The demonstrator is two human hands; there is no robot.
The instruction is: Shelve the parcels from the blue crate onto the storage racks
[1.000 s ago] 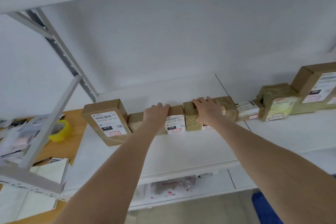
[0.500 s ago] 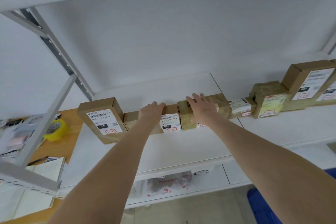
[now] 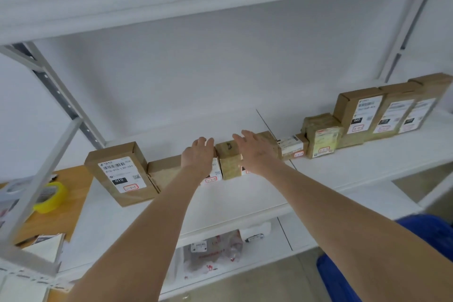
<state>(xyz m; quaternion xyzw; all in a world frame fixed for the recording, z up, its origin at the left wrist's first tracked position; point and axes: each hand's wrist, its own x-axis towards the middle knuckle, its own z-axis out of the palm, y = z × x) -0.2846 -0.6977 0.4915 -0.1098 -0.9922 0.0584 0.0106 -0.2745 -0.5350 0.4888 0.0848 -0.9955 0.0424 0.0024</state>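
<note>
Head view: left grip (image 3: pixel 198 154) rests flat-fingered on a labelled parcel (image 3: pixel 212 176). Right grip (image 3: pixel 255 152) is spread loose beside the taped parcel (image 3: pixel 229 162), nothing clamped. Probably best to nudge both square into the row. Bare shelf (image 3: pixel 220 203) lies before and behind both grips.

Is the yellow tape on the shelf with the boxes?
No, the yellow tape sits on the wooden table left of the shelf.

Parcels (image 3: pixel 229 162) side by side on shelf (image 3: pixel 220 201)
</note>
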